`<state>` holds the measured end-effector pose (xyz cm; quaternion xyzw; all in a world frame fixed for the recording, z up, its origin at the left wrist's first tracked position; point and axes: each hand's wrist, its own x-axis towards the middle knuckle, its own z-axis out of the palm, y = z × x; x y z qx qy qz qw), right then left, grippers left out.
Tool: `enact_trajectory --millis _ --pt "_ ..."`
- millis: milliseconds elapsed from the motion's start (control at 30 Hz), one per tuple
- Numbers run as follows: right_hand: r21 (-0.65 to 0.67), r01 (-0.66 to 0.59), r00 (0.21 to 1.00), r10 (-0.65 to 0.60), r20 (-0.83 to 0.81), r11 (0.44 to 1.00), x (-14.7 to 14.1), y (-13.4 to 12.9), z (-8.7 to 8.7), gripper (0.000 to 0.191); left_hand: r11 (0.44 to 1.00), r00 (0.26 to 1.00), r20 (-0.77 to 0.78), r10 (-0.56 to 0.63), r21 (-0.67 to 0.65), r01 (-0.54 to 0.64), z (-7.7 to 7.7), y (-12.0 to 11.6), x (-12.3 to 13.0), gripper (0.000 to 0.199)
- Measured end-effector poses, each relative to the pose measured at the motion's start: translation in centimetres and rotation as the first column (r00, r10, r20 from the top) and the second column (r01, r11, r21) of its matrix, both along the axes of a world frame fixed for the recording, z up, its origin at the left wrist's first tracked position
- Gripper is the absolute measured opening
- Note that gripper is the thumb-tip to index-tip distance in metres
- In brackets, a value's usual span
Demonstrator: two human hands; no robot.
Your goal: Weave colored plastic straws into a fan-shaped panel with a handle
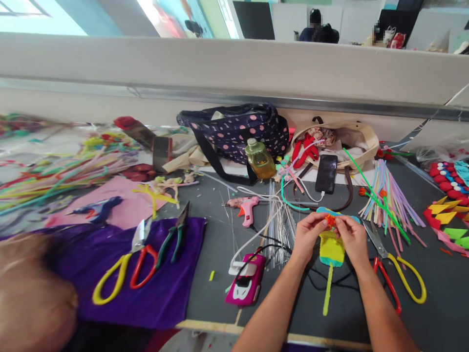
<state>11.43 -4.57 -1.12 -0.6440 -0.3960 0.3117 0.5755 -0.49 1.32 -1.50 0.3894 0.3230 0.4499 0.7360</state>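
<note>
Both of my hands meet over a yellow and blue fuzzy craft piece that has a thin yellow-green stem pointing toward me. Between the fingertips of my left hand and my right hand is a small orange fuzzy flower, pinched from both sides. The upper part of the craft piece is partly covered by my fingers. Scissors with one red and one yellow handle lie just right of my right forearm. A pink glue gun rests to the left of my hands.
A co-worker's blurred arm reaches in at left over purple cloth, near scissors and pliers. A magenta power strip, bottle, phone, patterned bag and pipe cleaners stand or lie around.
</note>
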Motion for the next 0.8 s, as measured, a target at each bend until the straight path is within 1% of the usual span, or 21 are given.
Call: enact_trajectory --millis 133,267,433,633,800 --pt "0.016 -0.048 0.994 0.049 -0.096 0.999 -0.09 0.08 0.35 0.026 1.0 1.0 0.008 0.029 -0.006 -0.029 0.18 0.02 -0.02 0.023" --pt "0.011 -0.055 0.992 0.056 -0.113 0.998 0.06 0.13 0.32 0.024 1.0 1.0 0.009 0.027 -0.016 -0.026 0.17 0.06 -0.06 0.023" --pt "0.017 -0.041 0.996 0.042 -0.073 0.999 0.17 0.15 0.28 0.027 0.999 1.0 0.009 0.023 -0.034 -0.022 -0.15 0.15 -0.02 0.02" --pt "0.013 -0.039 0.999 0.039 0.013 0.999 0.16 0.02 0.03 0.029 0.998 0.999 -0.007 0.043 -0.054 -0.043 -0.01 0.09 0.05 0.019" --pt "0.011 -0.032 0.999 0.032 0.043 0.999 0.02 0.04 -0.06 0.03 0.995 0.999 -0.01 0.049 -0.088 -0.05 -0.13 0.03 0.14 0.021"
